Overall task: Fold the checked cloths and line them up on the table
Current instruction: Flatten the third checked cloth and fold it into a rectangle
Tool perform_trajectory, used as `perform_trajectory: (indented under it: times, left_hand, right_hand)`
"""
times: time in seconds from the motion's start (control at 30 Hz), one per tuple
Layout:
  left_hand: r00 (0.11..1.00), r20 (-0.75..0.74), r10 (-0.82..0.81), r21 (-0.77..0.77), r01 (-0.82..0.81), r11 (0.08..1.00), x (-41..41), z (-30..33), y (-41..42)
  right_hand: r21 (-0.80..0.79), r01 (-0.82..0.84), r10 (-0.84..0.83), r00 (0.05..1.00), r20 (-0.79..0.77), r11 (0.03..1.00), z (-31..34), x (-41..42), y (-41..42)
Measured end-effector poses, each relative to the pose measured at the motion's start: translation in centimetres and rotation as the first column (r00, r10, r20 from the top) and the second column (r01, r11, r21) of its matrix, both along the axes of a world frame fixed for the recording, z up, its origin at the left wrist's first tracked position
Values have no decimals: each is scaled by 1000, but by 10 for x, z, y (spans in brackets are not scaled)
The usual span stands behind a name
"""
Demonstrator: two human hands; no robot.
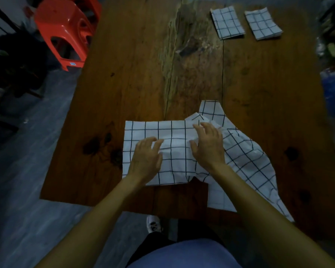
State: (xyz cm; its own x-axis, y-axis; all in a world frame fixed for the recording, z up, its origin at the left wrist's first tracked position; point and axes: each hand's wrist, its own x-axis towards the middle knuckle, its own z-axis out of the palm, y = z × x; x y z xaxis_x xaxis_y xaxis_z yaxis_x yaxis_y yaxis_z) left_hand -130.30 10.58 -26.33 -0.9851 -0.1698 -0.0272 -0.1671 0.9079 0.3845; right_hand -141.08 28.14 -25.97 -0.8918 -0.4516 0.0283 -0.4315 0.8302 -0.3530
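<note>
A white cloth with a dark check (174, 132) lies partly folded near the front edge of the wooden table (135, 74). Its left part is flat; its right part is rumpled and runs to the table's front right, where a corner hangs over the edge. My left hand (146, 158) rests flat on the cloth, fingers spread. My right hand (208, 144) presses on the rumpled middle, fingers apart. Two folded checked cloths sit side by side at the far right: one (227, 22) on the left, another (262, 23) to its right.
A red plastic stool (66, 29) stands on the floor off the table's far left corner. Dark clutter lines the right side of the table. My shoe (153, 224) shows below the front edge.
</note>
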Motion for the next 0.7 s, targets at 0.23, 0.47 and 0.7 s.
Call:
perform_trajectory:
  times: [0.23, 0.47, 0.7]
  left_hand:
    - [954, 93, -285, -22, 288, 957, 45, -24, 23]
    - [924, 195, -329, -101, 352, 930, 54, -36, 41]
    - [944, 187, -271, -112, 295, 949, 52, -36, 44]
  right_hand:
    - [20, 97, -97, 995, 6, 995, -6, 74, 33]
    - [87, 166, -168, 985, 25, 982, -20, 128, 60]
    - [161, 195, -192, 981, -33, 968, -29, 141, 54]
